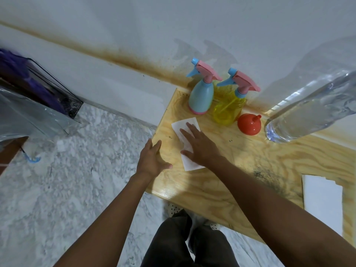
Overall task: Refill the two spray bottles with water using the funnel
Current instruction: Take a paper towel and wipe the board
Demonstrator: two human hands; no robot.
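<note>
Your right hand [200, 149] lies flat, fingers straight and spread, pressing a white paper towel [185, 123] onto the bench [231, 182]. Your left hand [152, 160] is open too, fingers relaxed at the bench's left edge, holding nothing.

This looks like wiping or laying down a towel rather than pouring (whether before or after a fill, I cannot tell). Both spray bottles stand at the back by the wall, touching each other, with their pink trigger heads on: the blue bottle [201, 97] opaque and pear-shaped, the yellow bottle [228, 110] see-through, its dip tube visible inside. The orange funnel [249, 124], smooth plastic, sits wide mouth down just right of the yellow one, spout up. A large clear water bottle [312, 110] stands near the funnel.

If filling comes next, you need to unscrew a trigger head, flip the funnel and seat its spout in the narrow neck. The bench is glossy grained plywood, so spills will spread.
</note>
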